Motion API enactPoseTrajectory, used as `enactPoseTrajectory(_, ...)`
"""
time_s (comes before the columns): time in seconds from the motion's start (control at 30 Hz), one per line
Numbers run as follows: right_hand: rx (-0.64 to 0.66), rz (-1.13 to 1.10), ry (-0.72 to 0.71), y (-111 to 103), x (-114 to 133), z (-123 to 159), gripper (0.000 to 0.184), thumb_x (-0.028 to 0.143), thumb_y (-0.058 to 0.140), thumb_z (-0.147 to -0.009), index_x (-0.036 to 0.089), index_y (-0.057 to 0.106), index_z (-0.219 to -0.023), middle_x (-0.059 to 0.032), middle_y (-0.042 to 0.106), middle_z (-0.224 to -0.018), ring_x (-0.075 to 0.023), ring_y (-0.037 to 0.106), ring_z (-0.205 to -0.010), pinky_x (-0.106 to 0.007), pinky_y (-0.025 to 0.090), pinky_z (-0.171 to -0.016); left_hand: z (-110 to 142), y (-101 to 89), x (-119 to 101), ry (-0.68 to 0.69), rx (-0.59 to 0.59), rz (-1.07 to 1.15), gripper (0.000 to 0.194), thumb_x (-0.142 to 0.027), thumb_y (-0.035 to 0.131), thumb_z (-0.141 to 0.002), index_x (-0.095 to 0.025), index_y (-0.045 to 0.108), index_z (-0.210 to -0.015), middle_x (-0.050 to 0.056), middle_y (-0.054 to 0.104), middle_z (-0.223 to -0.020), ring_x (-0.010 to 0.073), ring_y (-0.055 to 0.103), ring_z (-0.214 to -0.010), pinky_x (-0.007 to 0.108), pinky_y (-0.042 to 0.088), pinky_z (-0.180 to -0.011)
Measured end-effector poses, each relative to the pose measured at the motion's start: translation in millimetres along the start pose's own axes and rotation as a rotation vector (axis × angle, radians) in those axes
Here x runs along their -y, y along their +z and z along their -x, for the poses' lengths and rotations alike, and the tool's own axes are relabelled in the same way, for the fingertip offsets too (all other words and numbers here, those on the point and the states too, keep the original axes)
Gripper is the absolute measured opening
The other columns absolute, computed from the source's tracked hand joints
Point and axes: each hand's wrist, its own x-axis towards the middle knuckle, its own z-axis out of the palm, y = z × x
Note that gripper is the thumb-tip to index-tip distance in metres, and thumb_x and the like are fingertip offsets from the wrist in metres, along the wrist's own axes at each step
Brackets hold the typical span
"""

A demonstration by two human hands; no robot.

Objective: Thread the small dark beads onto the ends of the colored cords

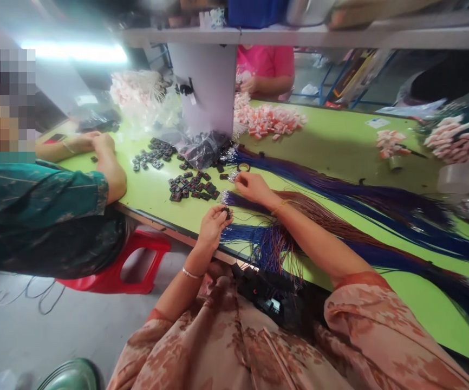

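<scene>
Green desk [147, 196]. Left hand [210, 226] pinches black connector [227, 213]: probably light, stiff; take by edges. Right hand [255, 188] at wire tips [232, 176], grip unclear.

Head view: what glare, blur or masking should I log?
Head view: the lamp glares, upper left; head view: the shelf and blue bin look blurred, up top; head view: a mosaic patch hides part of the left edge; head view: the left hand and right hand are fairly clear.

Your head-worn camera faces forward and down, taking your left hand [211, 228] and right hand [254, 188] at close range, mid-frame; the shelf [177, 37] across the top edge is blurred, its distance uncertain.
</scene>
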Motion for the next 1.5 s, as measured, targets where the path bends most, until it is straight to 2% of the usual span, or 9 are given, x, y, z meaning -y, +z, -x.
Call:
enactPoseTrajectory(0.1,0.013,-0.192,-0.072,2,20,3,0.015,0.023,0.047,-0.077,0.015,0.060,-0.076,-0.0006,0.059,-0.067,-0.0114,0.047,-0.060,-0.023,0.033,-0.060,0,-0.1,0,-0.003,-0.003,0.005,0.027,-0.020,0.072,-0.068,-0.015,0.057,-0.090,0.004,0.067,-0.084,0.0106,0.063,-0.075,0.027,0.051,-0.077)
enactPoseTrajectory(0.2,0.044,-0.254,-0.072,1,31,16,0.013,0.023,0.050,-0.074,0.014,0.059,-0.070,0.0013,0.056,-0.062,-0.0096,0.044,-0.057,-0.022,0.032,-0.056,1,0.2,0,-0.006,-0.001,0.023,0.025,-0.019,0.070,-0.070,-0.015,0.057,-0.090,0.004,0.066,-0.084,0.0117,0.063,-0.077,0.029,0.051,-0.078)
enactPoseTrajectory(0.4,0.090,-0.272,-0.078,6,27,52,0.010,0.024,0.055,-0.072,0.015,0.059,-0.070,0.0037,0.053,-0.058,-0.0078,0.041,-0.053,-0.020,0.029,-0.052,2,0.4,-3,-0.016,0.005,0.048,0.018,-0.017,0.066,-0.073,-0.014,0.058,-0.089,0.004,0.063,-0.084,0.0130,0.062,-0.079,0.033,0.049,-0.083)
enactPoseTrajectory(0.53,0.078,-0.236,-0.109,11,25,62,0.006,0.021,0.056,-0.071,0.016,0.058,-0.071,0.0031,0.053,-0.061,-0.0083,0.042,-0.054,-0.020,0.029,-0.053,2,-0.2,-3,-0.021,0.020,0.050,0.017,-0.016,0.066,-0.074,-0.014,0.059,-0.089,0.003,0.062,-0.083,0.0125,0.060,-0.079,0.033,0.049,-0.083)
enactPoseTrajectory(0.7,0.078,-0.157,-0.141,9,29,65,0.005,0.021,0.057,-0.072,0.016,0.058,-0.073,0.0005,0.057,-0.066,-0.0099,0.046,-0.058,-0.021,0.031,-0.056,1,-2.3,-2,-0.019,0.036,0.055,0.018,-0.016,0.066,-0.074,-0.013,0.059,-0.090,0.004,0.061,-0.085,0.0121,0.060,-0.077,0.032,0.050,-0.081)
enactPoseTrajectory(1.0,0.114,0.117,-0.327,8,28,64,0.006,0.019,0.053,-0.077,0.016,0.057,-0.078,-0.0068,0.062,-0.077,-0.0164,0.049,-0.068,-0.027,0.032,-0.063,0,-4.0,-2,-0.039,0.054,0.042,0.018,-0.018,0.067,-0.073,-0.013,0.059,-0.089,0.003,0.062,-0.084,0.0111,0.060,-0.075,0.027,0.051,-0.075)
enactPoseTrajectory(1.3,0.115,0.156,-0.385,5,30,66,0.007,0.020,0.051,-0.079,0.017,0.057,-0.079,-0.0069,0.060,-0.076,-0.0173,0.049,-0.069,-0.028,0.032,-0.063,0,-4.4,-4,-0.038,0.059,0.028,0.017,-0.019,0.068,-0.074,-0.014,0.061,-0.088,0.003,0.062,-0.083,0.0103,0.060,-0.074,0.025,0.051,-0.073)
enactPoseTrajectory(1.5,0.131,0.157,-0.364,4,31,63,0.008,0.021,0.050,-0.080,0.016,0.057,-0.080,-0.0082,0.061,-0.078,-0.0179,0.050,-0.069,-0.029,0.033,-0.063,-1,-4.3,-4,-0.040,0.059,0.026,0.016,-0.017,0.065,-0.076,-0.013,0.061,-0.091,0.004,0.063,-0.083,0.0108,0.061,-0.073,0.026,0.051,-0.074)
